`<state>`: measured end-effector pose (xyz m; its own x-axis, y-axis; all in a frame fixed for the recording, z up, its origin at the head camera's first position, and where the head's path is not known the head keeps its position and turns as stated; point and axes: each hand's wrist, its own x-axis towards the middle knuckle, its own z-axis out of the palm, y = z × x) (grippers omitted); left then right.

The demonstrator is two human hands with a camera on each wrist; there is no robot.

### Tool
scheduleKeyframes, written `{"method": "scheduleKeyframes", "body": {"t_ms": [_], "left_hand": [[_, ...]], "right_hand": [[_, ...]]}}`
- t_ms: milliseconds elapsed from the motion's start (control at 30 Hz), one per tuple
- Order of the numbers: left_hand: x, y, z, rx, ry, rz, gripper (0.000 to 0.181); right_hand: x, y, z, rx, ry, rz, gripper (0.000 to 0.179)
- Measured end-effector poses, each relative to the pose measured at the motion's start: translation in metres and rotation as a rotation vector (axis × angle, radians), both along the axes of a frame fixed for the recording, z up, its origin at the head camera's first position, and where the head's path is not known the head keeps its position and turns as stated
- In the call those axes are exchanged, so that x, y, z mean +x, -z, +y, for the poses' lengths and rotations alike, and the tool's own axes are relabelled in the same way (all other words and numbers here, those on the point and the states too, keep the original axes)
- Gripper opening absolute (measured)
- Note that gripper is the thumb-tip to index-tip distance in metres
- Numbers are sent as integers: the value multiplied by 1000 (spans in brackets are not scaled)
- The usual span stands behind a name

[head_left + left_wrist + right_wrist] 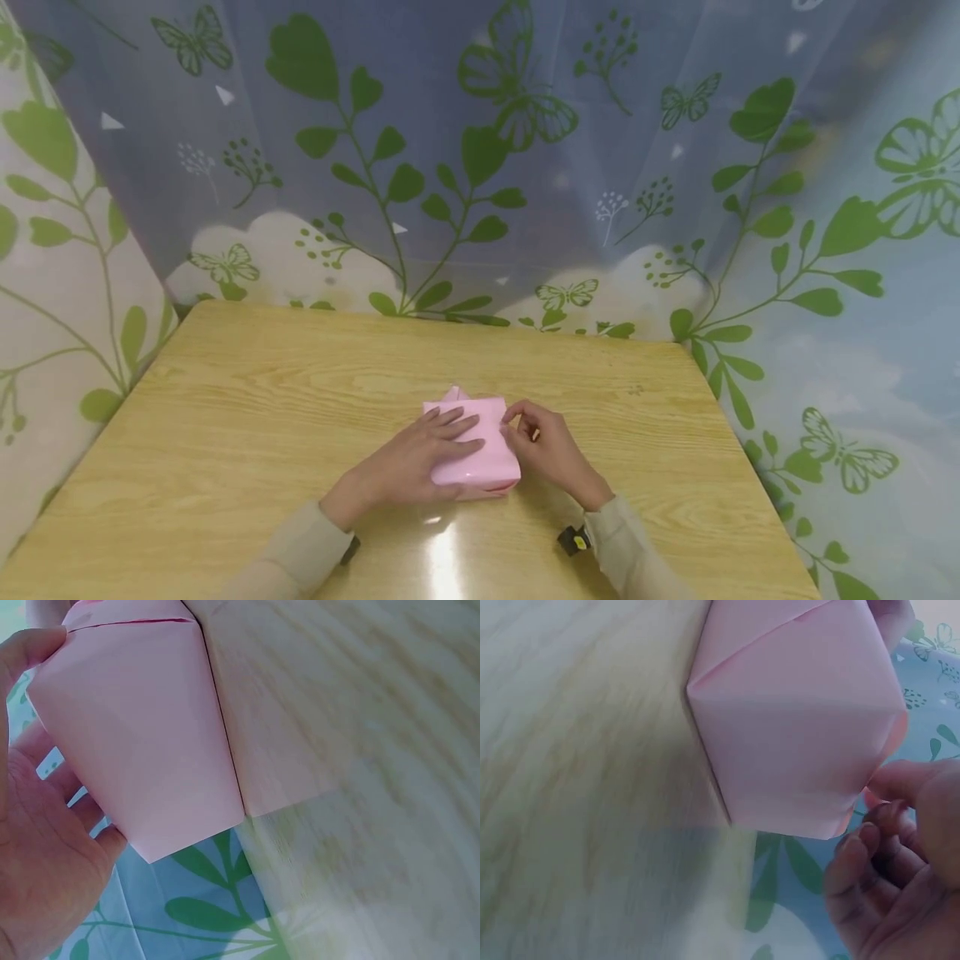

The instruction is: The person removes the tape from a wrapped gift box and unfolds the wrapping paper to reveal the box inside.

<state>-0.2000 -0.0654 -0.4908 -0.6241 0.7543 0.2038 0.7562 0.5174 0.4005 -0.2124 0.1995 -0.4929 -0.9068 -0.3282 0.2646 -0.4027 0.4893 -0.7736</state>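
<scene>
A box-like parcel in pink paper (487,446) sits on the table, with folded flaps at its near and far ends. My left hand (416,458) rests on its top, fingers spread and nearly straight. In the left wrist view the thumb (34,652) touches the parcel near a paper seam. At the parcel's right edge my right hand (551,446) has its fingers bent, thumb and forefinger tips together at the paper. From the right wrist view, the right hand (892,862) pinches the paper's edge, where a reddish strip shows beneath. What the paper encloses is hidden.
The parcel stands on a wood-grain table (300,375), with light glaring off its near part. Curtains (450,167) printed with green leaves and butterflies hang behind the table and on both sides. A black wrist device (573,540) sits at the right cuff.
</scene>
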Motion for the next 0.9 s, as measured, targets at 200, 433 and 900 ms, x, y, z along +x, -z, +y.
{"method": "scheduleKeyframes", "body": {"t_ms": [200,433,900], "left_hand": [[0,0,0,13,-1,-2,63],[1,1,0,19,3,-10,62],[0,0,1,9,-5,-29,63]], "right_hand": [[0,0,0,97,-35,3,12],[2,1,-1,179,9,115,8],[5,3,-4,188,70,134,3]]}}
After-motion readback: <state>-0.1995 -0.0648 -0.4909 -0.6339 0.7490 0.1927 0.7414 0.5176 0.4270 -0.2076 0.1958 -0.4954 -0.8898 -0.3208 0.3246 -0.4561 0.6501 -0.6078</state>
